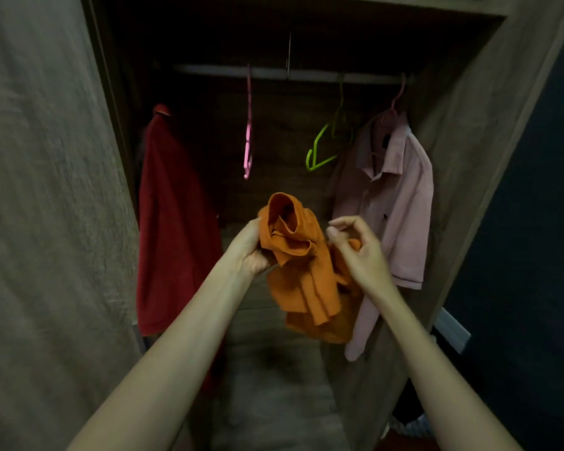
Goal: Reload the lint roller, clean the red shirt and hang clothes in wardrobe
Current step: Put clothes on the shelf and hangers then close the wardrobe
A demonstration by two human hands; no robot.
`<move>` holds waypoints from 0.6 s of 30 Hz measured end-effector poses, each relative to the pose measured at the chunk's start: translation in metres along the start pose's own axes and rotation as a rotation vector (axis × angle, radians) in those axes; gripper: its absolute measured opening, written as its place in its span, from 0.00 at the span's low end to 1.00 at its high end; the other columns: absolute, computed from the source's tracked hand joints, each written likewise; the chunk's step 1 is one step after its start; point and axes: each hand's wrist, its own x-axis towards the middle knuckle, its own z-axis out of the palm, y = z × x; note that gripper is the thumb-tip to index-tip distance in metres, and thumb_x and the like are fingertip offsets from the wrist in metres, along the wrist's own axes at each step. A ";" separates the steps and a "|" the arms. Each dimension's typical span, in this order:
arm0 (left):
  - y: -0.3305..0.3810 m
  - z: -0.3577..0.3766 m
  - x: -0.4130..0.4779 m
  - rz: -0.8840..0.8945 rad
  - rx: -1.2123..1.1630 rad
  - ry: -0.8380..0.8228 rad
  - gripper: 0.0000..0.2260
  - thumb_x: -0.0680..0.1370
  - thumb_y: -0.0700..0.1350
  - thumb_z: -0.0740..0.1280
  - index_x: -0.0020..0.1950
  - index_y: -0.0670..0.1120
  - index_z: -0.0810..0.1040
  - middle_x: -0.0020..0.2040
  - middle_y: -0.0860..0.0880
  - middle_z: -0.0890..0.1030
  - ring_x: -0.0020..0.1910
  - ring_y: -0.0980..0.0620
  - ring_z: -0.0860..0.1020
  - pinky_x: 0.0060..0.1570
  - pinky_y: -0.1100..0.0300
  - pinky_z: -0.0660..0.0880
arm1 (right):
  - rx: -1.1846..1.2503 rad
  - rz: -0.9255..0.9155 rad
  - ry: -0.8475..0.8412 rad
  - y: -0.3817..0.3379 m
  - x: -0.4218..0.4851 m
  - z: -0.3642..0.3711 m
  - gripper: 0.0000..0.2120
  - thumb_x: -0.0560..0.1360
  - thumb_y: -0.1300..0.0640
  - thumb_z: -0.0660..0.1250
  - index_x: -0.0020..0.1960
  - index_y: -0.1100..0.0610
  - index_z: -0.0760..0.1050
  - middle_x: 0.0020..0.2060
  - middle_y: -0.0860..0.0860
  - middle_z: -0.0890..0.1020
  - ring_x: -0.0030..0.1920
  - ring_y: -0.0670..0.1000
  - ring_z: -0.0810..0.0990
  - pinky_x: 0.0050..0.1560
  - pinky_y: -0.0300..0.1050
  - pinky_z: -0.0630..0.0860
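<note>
I stand before an open wooden wardrobe (463,131). My left hand (246,249) grips a bunched orange shirt (302,265) near its collar. My right hand (360,249) is at the shirt's right side with its fingers curled; the thumb and forefinger are apart and I cannot tell whether it holds cloth. A red shirt (173,222) hangs at the left of the rail (209,70). At the right hangs a pink shirt (391,203) on a pink hanger. Between them hang a bare pink hanger (248,138) and a bare green hanger (323,148).
The wardrobe's left door (46,222) stands open close to my left arm. A dark wall (534,222) lies right of the wardrobe side. The wardrobe floor (267,369) below the shirts is bare wood. Some cloth (414,424) lies on the floor at lower right.
</note>
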 end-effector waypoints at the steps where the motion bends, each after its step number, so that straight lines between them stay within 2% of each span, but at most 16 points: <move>1: 0.000 0.004 0.004 0.001 -0.046 0.052 0.19 0.82 0.43 0.58 0.39 0.35 0.81 0.31 0.39 0.83 0.27 0.46 0.83 0.41 0.46 0.79 | 0.009 -0.027 -0.028 -0.002 -0.003 0.004 0.11 0.76 0.49 0.65 0.55 0.54 0.75 0.45 0.44 0.79 0.46 0.37 0.77 0.48 0.29 0.72; 2: 0.000 0.005 0.010 0.012 -0.074 0.101 0.16 0.83 0.43 0.58 0.46 0.35 0.80 0.34 0.38 0.83 0.29 0.46 0.83 0.38 0.45 0.79 | 0.029 -0.064 -0.055 -0.003 -0.006 0.006 0.16 0.75 0.45 0.66 0.58 0.52 0.74 0.47 0.45 0.79 0.49 0.37 0.77 0.50 0.29 0.71; 4: 0.001 0.010 0.017 0.055 -0.115 0.186 0.13 0.83 0.43 0.59 0.62 0.38 0.76 0.45 0.36 0.84 0.37 0.42 0.84 0.30 0.43 0.80 | 0.021 -0.125 -0.058 -0.006 -0.006 0.010 0.26 0.70 0.38 0.67 0.63 0.50 0.72 0.54 0.49 0.78 0.55 0.39 0.76 0.54 0.31 0.72; 6: 0.001 0.015 0.018 0.089 -0.080 0.190 0.16 0.79 0.38 0.64 0.66 0.39 0.74 0.53 0.35 0.81 0.43 0.40 0.82 0.31 0.39 0.80 | 0.005 -0.169 -0.008 -0.010 -0.006 0.016 0.30 0.67 0.37 0.69 0.65 0.49 0.70 0.57 0.50 0.76 0.56 0.38 0.75 0.53 0.30 0.71; 8: -0.001 0.025 0.012 0.123 -0.078 0.167 0.14 0.76 0.35 0.66 0.61 0.37 0.76 0.49 0.36 0.80 0.40 0.42 0.81 0.35 0.42 0.80 | -0.017 -0.208 0.091 -0.017 -0.005 0.022 0.28 0.69 0.41 0.70 0.65 0.49 0.71 0.55 0.50 0.76 0.54 0.38 0.75 0.50 0.27 0.70; 10: -0.003 0.031 0.011 0.153 -0.101 0.120 0.07 0.77 0.36 0.66 0.53 0.37 0.78 0.45 0.37 0.80 0.36 0.44 0.81 0.32 0.50 0.82 | -0.025 -0.239 0.191 -0.024 0.000 0.023 0.23 0.72 0.45 0.69 0.65 0.50 0.73 0.54 0.50 0.77 0.54 0.38 0.76 0.51 0.27 0.69; 12: -0.004 0.033 0.010 0.173 -0.080 0.085 0.05 0.77 0.38 0.67 0.52 0.39 0.79 0.45 0.38 0.80 0.38 0.45 0.81 0.29 0.56 0.82 | -0.016 -0.252 0.237 -0.031 0.007 0.022 0.22 0.73 0.46 0.68 0.65 0.51 0.74 0.52 0.51 0.77 0.52 0.41 0.76 0.52 0.30 0.70; 15: -0.002 0.035 0.007 0.214 0.007 0.063 0.09 0.77 0.40 0.68 0.56 0.41 0.78 0.45 0.41 0.81 0.41 0.47 0.81 0.27 0.62 0.79 | -0.055 -0.293 0.228 -0.036 0.020 0.018 0.20 0.73 0.43 0.68 0.64 0.45 0.74 0.48 0.49 0.75 0.50 0.45 0.75 0.54 0.43 0.74; 17: 0.000 0.033 0.005 0.228 0.136 0.076 0.03 0.77 0.40 0.68 0.49 0.43 0.79 0.43 0.43 0.80 0.39 0.49 0.80 0.25 0.64 0.78 | -0.071 -0.293 0.206 -0.038 0.027 0.014 0.18 0.72 0.44 0.69 0.61 0.45 0.76 0.49 0.50 0.74 0.53 0.47 0.75 0.57 0.49 0.74; 18: 0.003 0.031 0.002 0.227 0.202 0.082 0.01 0.77 0.40 0.68 0.45 0.44 0.79 0.41 0.44 0.80 0.38 0.50 0.79 0.24 0.64 0.77 | -0.068 -0.280 0.176 -0.039 0.031 0.012 0.17 0.72 0.46 0.69 0.60 0.47 0.78 0.51 0.51 0.75 0.55 0.47 0.75 0.58 0.48 0.74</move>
